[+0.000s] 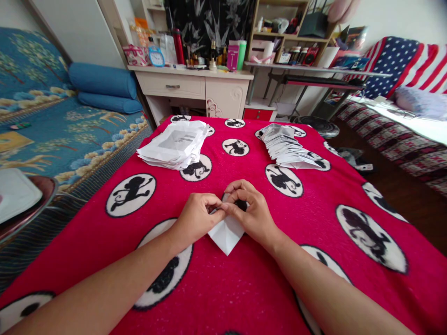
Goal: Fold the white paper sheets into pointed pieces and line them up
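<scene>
A folded sheet of white paper (226, 234), creased down its middle and coming to a point toward me, lies low over the red cloth. My left hand (200, 213) pinches its upper part from the left, thumb and fingers together. From the right, my right hand (252, 209) grips the same paper, with its fingers curled and its thumb meeting the left thumb. The fingers hide the paper's far end. Beyond my left hand lies a stack of white paper sheets (178, 142) with grey print on top. A fanned row of folded white papers (286, 146) sits beyond my right hand.
The table's red cloth (244, 288) carries round monkey prints. At the left are a blue patterned sofa (70, 125) and a round tray (49, 186). A cream cabinet (171, 86) stands behind the table, and a bed (391, 139) is at the right.
</scene>
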Demonstrator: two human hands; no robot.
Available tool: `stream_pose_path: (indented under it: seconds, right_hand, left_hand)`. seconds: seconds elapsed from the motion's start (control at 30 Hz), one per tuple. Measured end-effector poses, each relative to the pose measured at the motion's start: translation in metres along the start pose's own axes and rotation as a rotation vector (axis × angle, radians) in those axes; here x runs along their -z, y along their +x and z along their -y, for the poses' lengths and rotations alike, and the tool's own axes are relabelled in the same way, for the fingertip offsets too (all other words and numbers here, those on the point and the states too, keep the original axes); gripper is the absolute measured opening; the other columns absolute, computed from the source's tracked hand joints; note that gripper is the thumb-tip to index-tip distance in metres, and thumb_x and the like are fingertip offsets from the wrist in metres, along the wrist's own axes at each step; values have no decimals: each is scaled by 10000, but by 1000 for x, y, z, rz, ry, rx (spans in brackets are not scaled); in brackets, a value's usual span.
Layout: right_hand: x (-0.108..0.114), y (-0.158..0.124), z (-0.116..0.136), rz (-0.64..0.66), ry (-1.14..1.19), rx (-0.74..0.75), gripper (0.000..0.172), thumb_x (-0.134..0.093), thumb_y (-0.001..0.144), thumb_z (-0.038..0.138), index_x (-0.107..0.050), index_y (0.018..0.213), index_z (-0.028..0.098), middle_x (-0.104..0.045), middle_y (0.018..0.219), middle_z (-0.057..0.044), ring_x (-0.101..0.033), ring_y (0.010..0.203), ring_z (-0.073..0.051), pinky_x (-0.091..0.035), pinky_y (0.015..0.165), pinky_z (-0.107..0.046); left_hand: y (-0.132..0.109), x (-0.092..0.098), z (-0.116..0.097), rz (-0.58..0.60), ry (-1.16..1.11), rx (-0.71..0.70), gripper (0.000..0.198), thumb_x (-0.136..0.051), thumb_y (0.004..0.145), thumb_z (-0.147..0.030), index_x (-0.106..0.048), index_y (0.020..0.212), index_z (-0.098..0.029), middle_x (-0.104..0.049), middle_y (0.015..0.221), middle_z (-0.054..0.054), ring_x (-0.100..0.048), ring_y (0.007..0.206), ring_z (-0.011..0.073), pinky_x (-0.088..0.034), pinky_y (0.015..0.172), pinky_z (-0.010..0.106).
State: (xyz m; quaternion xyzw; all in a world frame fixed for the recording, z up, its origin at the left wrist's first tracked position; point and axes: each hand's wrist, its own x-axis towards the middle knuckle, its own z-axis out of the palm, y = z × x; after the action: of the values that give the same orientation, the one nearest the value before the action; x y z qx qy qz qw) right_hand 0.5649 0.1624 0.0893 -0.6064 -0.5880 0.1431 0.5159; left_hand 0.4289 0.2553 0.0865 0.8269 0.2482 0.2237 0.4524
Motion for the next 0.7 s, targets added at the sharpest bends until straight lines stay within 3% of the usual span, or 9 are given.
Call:
stream_pose_path:
  seconds: [0.13, 0.37, 0.57, 0.7]
  right_hand:
    - [-1, -1, 3, 15, -92, 97, 143, -583, 844, 156, -593, 703, 180, -606, 909, -50, -536, 875, -181, -409, 805, -345]
    - [-4, -1, 0, -2, -200, 122, 257, -487, 910, 190, -551, 662, 178, -593, 830, -53, -522, 823, -181, -398, 789, -358]
    - [-2, 1, -5, -77, 17, -15, 211, -562, 902, 321, -628, 751, 191, -603, 853, -45, -563, 827, -170, -434, 759, -321]
    - [-4, 0, -4, -82, 78, -74, 212, -715, 780, 384, -627, 746, 195, -613, 897, -42, -582, 854, -176, -453, 763, -306]
  left_hand:
    - [-1, -3, -1, 32, -7, 18, 288, -601, 720, -226, -453, 490, -136, -344, 496, -54, -311, 495, 59, -217, 459, 204]
    - [-4, -7, -5, 71, -43, 38, 288, -612, 709, -225, -454, 485, -138, -332, 497, -55, -304, 490, 58, -211, 452, 204]
    - [-3, -3, 0, -50, -171, 100, 278, -668, 737, -340, -575, 582, -129, -461, 532, -32, -385, 504, 74, -273, 451, 194]
    - [-2, 0, 3, -157, -205, 80, 278, -671, 755, -356, -609, 608, -129, -480, 534, -26, -404, 506, 80, -295, 452, 195]
